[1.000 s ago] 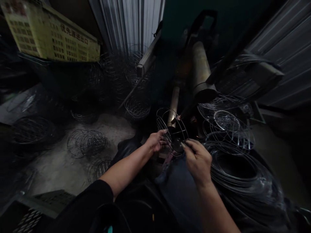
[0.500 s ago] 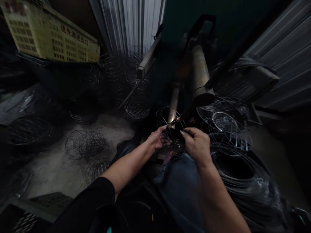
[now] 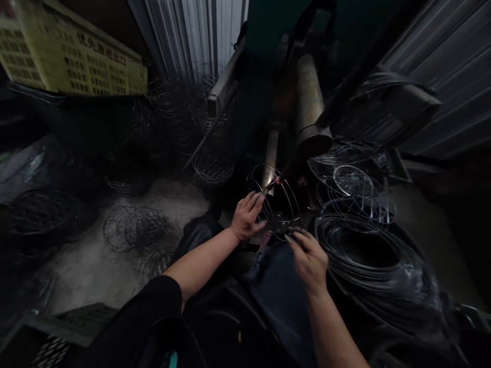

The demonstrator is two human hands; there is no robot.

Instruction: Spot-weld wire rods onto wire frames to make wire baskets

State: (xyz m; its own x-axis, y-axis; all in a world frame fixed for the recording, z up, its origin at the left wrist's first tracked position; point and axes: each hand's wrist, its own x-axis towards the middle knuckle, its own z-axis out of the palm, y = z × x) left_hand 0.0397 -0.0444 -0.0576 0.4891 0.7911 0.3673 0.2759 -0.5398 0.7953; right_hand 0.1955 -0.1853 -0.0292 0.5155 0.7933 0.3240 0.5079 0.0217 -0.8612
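Observation:
A round frame of thin bent wire [image 3: 295, 202] stands between my two hands at the machine's electrodes. A small red glow [image 3: 277, 180] shows where its upper wire meets the tip of the dark upper arm. My left hand [image 3: 246, 217] is at the frame's left side, fingertips curled on the wire near the lower metal bar [image 3: 270, 153] and thumb apart from them. With thumb and fingers, my right hand [image 3: 310, 258] pinches the near rim at the lower right. Dim light hides the finer wires.
A thick brass-coloured cylinder [image 3: 311, 97] juts out above the work. On my right lie wire coils [image 3: 383, 286] and loose wire frames [image 3: 355, 186]. More wire frames [image 3: 132, 227] lie on the floor to the left. A yellow crate [image 3: 95, 61] stands at upper left.
A red glow has appeared at the upper electrode tip. My right hand has moved down to the frame's near rim, and my left hand's grip has shifted. The view has moved slightly.

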